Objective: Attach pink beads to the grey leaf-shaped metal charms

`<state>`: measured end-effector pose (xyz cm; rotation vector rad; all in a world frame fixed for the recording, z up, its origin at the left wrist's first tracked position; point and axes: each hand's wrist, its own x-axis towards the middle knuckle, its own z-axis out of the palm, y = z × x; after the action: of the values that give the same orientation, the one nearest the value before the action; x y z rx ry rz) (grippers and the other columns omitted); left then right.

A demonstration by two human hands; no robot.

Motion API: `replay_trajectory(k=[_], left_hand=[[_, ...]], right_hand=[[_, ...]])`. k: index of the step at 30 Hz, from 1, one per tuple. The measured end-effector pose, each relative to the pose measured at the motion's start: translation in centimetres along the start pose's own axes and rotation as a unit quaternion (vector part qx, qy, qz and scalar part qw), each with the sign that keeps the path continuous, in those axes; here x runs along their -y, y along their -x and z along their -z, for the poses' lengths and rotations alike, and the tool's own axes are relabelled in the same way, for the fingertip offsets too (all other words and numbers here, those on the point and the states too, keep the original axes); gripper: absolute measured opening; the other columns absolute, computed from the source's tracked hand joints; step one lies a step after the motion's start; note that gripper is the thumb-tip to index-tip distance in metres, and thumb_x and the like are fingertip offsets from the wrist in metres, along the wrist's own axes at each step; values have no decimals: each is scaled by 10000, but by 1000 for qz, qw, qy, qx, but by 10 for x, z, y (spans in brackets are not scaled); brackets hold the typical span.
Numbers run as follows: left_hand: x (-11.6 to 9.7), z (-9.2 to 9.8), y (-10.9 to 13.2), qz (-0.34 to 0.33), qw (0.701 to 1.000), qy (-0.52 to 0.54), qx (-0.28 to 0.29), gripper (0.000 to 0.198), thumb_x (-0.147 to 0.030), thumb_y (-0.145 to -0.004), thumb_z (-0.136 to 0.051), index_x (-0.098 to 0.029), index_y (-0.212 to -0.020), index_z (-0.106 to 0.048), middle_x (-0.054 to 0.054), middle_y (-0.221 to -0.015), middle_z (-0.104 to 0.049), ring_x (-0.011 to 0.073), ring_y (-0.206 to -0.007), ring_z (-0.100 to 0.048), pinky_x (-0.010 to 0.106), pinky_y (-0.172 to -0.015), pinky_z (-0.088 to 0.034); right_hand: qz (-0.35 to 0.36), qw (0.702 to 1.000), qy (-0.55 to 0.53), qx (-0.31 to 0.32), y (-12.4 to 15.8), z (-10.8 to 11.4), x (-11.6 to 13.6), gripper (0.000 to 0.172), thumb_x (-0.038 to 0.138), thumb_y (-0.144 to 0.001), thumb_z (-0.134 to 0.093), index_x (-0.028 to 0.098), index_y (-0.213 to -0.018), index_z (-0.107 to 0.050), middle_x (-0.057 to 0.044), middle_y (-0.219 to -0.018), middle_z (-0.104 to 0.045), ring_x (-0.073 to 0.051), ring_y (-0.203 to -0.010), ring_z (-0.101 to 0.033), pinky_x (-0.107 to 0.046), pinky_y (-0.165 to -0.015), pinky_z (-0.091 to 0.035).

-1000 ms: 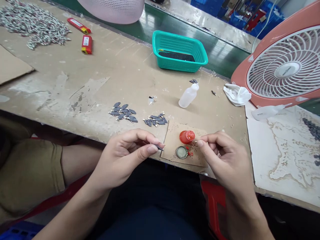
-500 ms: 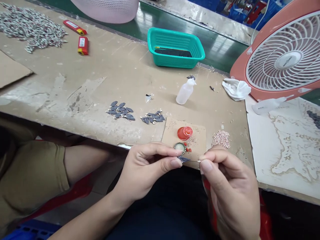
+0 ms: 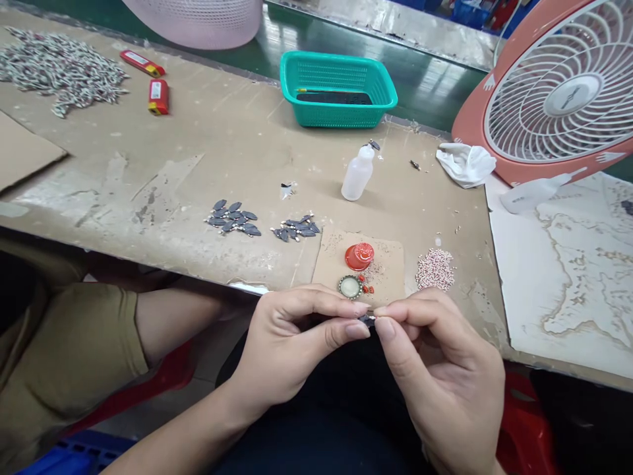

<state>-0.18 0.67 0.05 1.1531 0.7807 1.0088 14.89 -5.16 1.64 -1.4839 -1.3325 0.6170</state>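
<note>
— Where are the hands?

— Both hang just off the worktop's (image 3: 247,152) near edge, over the lap. The left hand (image 3: 297,343) pinches a small dark piece (image 3: 366,319) between thumb and forefinger, its other fingers curled under.

— And the right hand (image 3: 445,369)?

— Its thumb and forefinger are pressed together on the other end of the same piece, so the fingertips of both hands nearly meet. Whether it also holds something tinier, I cannot tell; it is too small.

— What lies nearest?

— Just beyond the fingers, at the near edge, is a cardboard patch (image 3: 388,260). On it sit a bottle cap (image 3: 350,286) lying open side up and, just behind that, a red cap (image 3: 359,256). A little heap of pinkish beads (image 3: 435,269) lies right of the patch.

— Further off?

— Left of the patch are two clusters of dark leaf-shaped pieces (image 3: 232,218). A squeeze bottle (image 3: 357,173) stands mid-worktop, and a teal basket (image 3: 336,92) sits at the far edge. A white cloth (image 3: 465,163) lies near the right edge, beside a pink fan (image 3: 558,86). Two red lighters (image 3: 158,97) lie towards the far left corner.
</note>
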Motion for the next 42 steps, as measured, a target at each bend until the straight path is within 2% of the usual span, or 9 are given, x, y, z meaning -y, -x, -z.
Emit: replay_trajectory(k=[15, 24, 31, 36, 39, 42], left_hand=[[0, -5, 0, -11, 1000, -21, -11, 258, -51, -748, -807, -291, -839, -828, -25, -809, -796, 110, -751, -743, 140, -704, -604], [2, -7, 3, -57, 995, -70, -28, 243, -40, -731, -816, -269, -811, -826, -5, -791, -793, 133, -698, -736, 189, -662, -607], [8, -6, 4, -92, 989, -119, -14, 260, -9, -764, -773, -256, -833, -819, 6, -780, -787, 158, -719, -742, 231, -674, -606], [8, -5, 3, -60, 990, -131, -10, 184, -74, -753, -807, -245, -821, -815, 16, -797, -794, 164, -714, -741, 233, -677, -605], [8, -4, 4, -13, 994, -108, -24, 135, -123, -735, -834, -219, -826, -807, 28, -806, -797, 169, -724, -744, 218, -671, -598], [8, -3, 5, 37, 996, -70, -29, 67, -148, -750, -824, -195, -787, -793, 34, -778, -796, 173, -702, -749, 210, -644, -597]], right_hand=[[-7, 1000, 13, -3, 1, 3, -1, 99, 156, -850, -684, 254, -854, -702, 45, -719, -597, -90, -602, -521, -235, -503, -409], [-6, 1000, 17, 10, 1, 1, -5, 87, 147, -853, -680, 230, -835, -702, 37, -711, -620, -87, -615, -549, -222, -532, -450], [9, 999, 23, 22, 2, 0, -9, 101, 124, -850, -656, 203, -802, -698, 24, -693, -614, -88, -581, -541, -221, -509, -436], [-18, 999, 4, 33, 3, 3, -14, 90, 162, -863, -666, 218, -816, -718, 34, -666, -593, -87, -565, -514, -220, -503, -424], [-27, 999, -4, 23, 5, 3, -15, 93, 184, -875, -668, 234, -836, -736, 40, -641, -574, -89, -565, -506, -220, -515, -433], [-36, 999, -18, 25, 7, 3, -17, 91, 197, -877, -674, 251, -876, -746, 26, -694, -627, -102, -606, -549, -227, -533, -458]])
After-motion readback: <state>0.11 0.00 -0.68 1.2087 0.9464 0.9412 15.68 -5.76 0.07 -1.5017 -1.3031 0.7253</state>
